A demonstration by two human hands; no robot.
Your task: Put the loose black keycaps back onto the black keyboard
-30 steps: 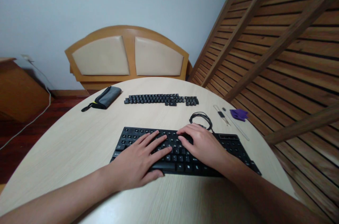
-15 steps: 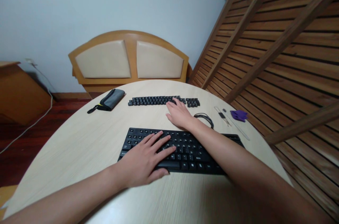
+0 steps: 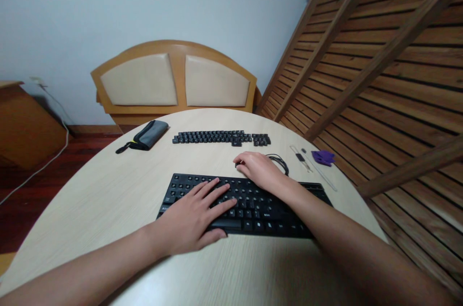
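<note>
A black keyboard [image 3: 253, 225] lies on the round table in front of me, many of its key positions bare with small stems showing. My left hand [image 3: 197, 214] rests flat across its left half, fingers spread. Just beyond the keyboard's back edge, my right hand [image 3: 258, 170] pinches a small black keycap [image 3: 237, 164] between thumb and fingers. Removed keycaps [image 3: 206, 136] stand in rows farther back, with a smaller group of keycaps [image 3: 261, 139] to their right. Both forearms cover parts of the keyboard.
A grey zip pouch [image 3: 152, 134] lies at the back left of the pale table [image 3: 90, 204]. On the right are a coiled black cable [image 3: 280, 162], a wire keycap puller [image 3: 300, 157], a thin brush [image 3: 320, 171] and a purple cloth [image 3: 323, 157].
My right hand has come back from the keycap rows toward the keyboard with a keycap in its fingers. My left hand stays on the keyboard.
</note>
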